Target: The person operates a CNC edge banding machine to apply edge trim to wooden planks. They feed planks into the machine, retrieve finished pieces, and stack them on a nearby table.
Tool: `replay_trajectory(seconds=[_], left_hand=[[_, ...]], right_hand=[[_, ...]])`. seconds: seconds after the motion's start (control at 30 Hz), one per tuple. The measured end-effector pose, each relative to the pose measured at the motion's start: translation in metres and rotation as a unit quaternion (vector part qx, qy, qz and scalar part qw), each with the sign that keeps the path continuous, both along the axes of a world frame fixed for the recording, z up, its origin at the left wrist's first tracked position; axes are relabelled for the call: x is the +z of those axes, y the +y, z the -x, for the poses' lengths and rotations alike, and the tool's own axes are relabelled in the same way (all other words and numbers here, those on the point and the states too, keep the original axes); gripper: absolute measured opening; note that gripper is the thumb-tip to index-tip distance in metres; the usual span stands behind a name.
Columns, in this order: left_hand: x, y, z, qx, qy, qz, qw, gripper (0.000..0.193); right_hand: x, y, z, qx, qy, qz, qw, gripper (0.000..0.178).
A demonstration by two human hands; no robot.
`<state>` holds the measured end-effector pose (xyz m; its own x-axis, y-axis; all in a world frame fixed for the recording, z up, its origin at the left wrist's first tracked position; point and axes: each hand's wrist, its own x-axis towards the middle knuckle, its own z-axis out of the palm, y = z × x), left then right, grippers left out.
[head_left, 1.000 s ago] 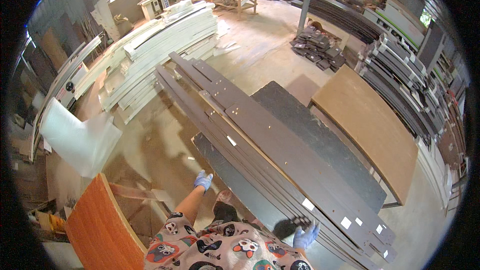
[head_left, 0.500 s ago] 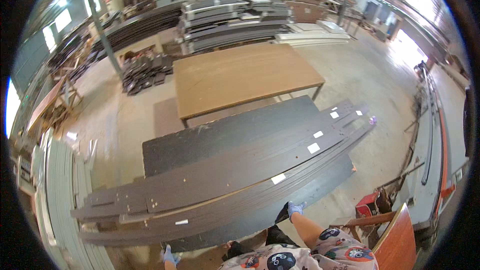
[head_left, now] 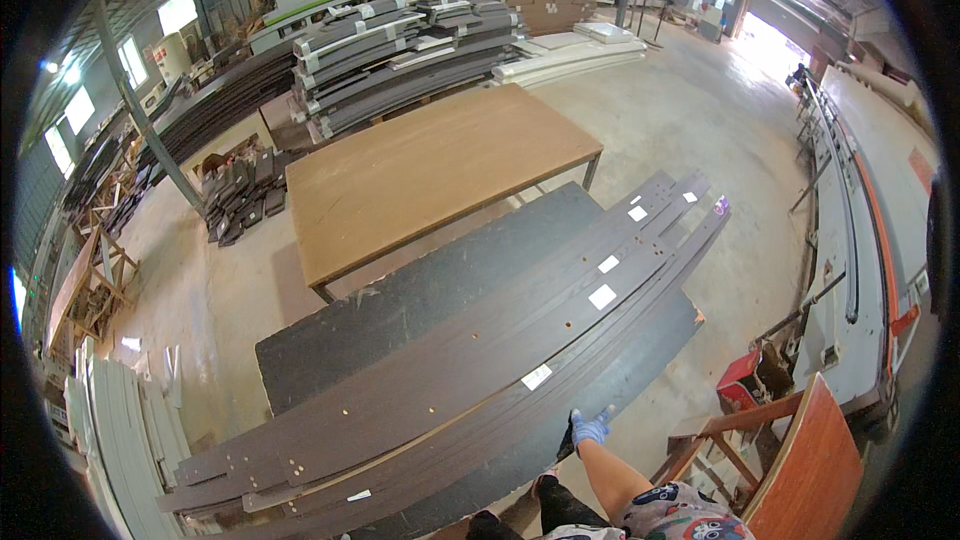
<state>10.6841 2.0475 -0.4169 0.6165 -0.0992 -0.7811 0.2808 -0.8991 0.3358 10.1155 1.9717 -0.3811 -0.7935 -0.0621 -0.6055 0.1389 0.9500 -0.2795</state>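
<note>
My right hand (head_left: 592, 427), in a pale blue glove, is beside the near edge of a large dark board (head_left: 640, 355). Its fingers are apart, and no held object shows. Long dark brown panels (head_left: 400, 425) lie in layers across that board, running from lower left to upper right. Small holes dot the panels, and white labels (head_left: 602, 297) are stuck on several of them. A narrow stack of brown strips (head_left: 600, 350) lies along the near side. My left hand is out of the picture.
Beyond the panels stands a brown-topped table (head_left: 450, 175). A wooden chair-like frame with a reddish board (head_left: 815, 470) and a red box (head_left: 742, 377) are at the right. Pale green strips (head_left: 125, 440) lie at left. Stacked panels (head_left: 365, 70) stand behind the table.
The view has turned and shifted, so the table and panels sit farther left and tilt more. My left hand has left the picture. My right hand stays by the board's near edge.
</note>
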Motion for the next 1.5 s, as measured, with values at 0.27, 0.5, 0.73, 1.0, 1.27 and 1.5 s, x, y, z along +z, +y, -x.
replay_trajectory(seconds=[0.27,0.5,0.73,1.0,1.27,1.5], left_hand=[[-0.005,-0.002,0.037,-0.019,0.006,-0.012,1.0,0.079],[-0.006,0.012,0.103,-0.025,0.009,-0.029,0.999,0.081],[0.04,-0.011,0.222,-0.15,0.149,-0.028,0.977,0.059],[-0.071,-0.026,0.321,-0.256,0.333,-0.017,0.907,0.048],[-0.114,-0.058,0.479,-0.448,0.463,-0.02,0.765,0.088],[-0.09,-0.074,0.454,-0.685,0.24,0.296,0.62,0.079]], right_hand=[[-0.008,-0.019,0.065,-0.005,0.014,0.018,1.0,0.114],[-0.02,-0.042,0.154,-0.006,0.027,0.052,0.998,0.115],[-0.079,-0.045,0.309,0.041,0.11,0.187,0.975,0.11],[-0.174,-0.001,0.298,0.154,0.162,0.398,0.89,0.076],[-0.218,0.19,0.095,0.03,-0.202,0.296,0.933,0.056],[-0.194,0.264,-0.058,0.112,-0.214,0.231,0.943,0.045]])
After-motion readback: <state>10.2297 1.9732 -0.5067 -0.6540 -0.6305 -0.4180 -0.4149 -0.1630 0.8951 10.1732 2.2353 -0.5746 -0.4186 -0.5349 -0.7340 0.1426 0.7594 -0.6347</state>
